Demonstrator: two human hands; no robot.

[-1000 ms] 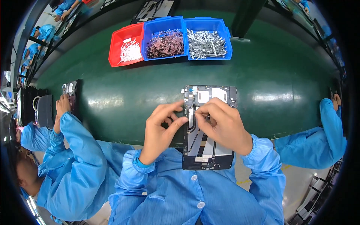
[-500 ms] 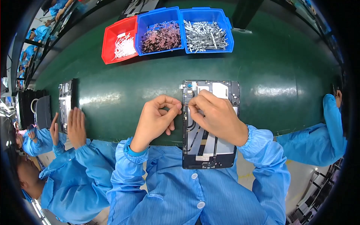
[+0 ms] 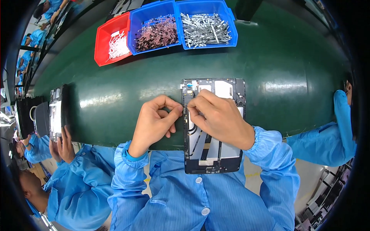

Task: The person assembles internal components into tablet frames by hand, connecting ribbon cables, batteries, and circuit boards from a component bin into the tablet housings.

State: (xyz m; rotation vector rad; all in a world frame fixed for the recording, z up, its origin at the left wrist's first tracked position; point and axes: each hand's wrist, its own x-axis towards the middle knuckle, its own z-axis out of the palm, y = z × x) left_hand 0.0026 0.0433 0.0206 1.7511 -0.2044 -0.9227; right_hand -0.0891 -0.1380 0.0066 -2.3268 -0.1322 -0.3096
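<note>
An opened tablet (image 3: pixel 227 148) with black edges and pale inner panels lies upright before me, its lower end overhanging the green table's front edge. My left hand (image 3: pixel 156 121) is at its upper left edge, thumb and forefinger pinched together. What those fingertips hold, if anything, is too small to make out. My right hand (image 3: pixel 221 119) reaches across the tablet from the right, its fingers curled and pinched near the same left edge. Whatever sits between those fingers is hidden. The right hand covers the middle of the upper half of the tablet.
At the back stand a red bin (image 3: pixel 101 50) of white strips, a blue bin (image 3: pixel 135 19) of brownish-pink small parts and a blue bin (image 3: pixel 231 29) of silvery strips. On the left a co-worker's hands touch another opened tablet (image 3: pixel 56 111). Another person's blue sleeve (image 3: pixel 343 111) rests at the right.
The view has shifted a little, so bins and tablet appear slightly further left. My hands keep their pinched pose at the tablet's edge. The co-worker's hands have moved down along their tablet.
</note>
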